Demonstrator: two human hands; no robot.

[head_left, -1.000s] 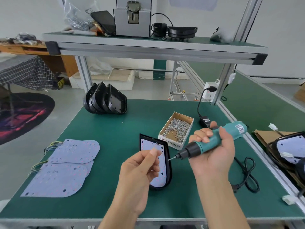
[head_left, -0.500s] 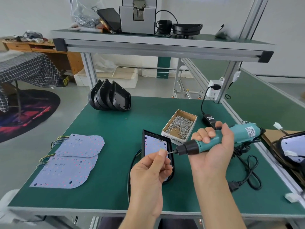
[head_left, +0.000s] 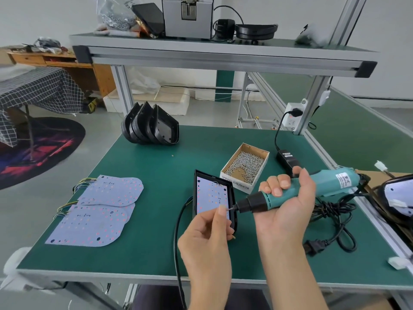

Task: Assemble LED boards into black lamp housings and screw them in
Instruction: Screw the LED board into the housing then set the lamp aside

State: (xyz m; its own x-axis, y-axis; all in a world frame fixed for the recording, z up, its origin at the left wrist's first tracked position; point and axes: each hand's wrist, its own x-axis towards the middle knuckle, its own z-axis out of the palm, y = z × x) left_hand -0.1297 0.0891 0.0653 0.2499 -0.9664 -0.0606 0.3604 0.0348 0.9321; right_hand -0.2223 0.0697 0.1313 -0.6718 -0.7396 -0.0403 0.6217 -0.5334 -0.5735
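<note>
Left hand [head_left: 207, 238] fingertips now meet screwdriver [head_left: 297, 191] bit, pinching, screw unclear; right hand [head_left: 288, 204] grips screwdriver, unchanged, above housing [head_left: 232, 193].

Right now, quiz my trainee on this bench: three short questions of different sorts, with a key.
1. True or false: the right hand holds the teal electric screwdriver.
2. Where are the loose screws kept? A) in the cardboard box B) on the top shelf C) on the spare LED boards
3. Fill in: the left hand brings its fingertips to the screwdriver's ____.

Key: 1 true. 2 A; the box sits just behind the black housing with an LED board in it. 3 bit; a screw there is too small to confirm.
</note>
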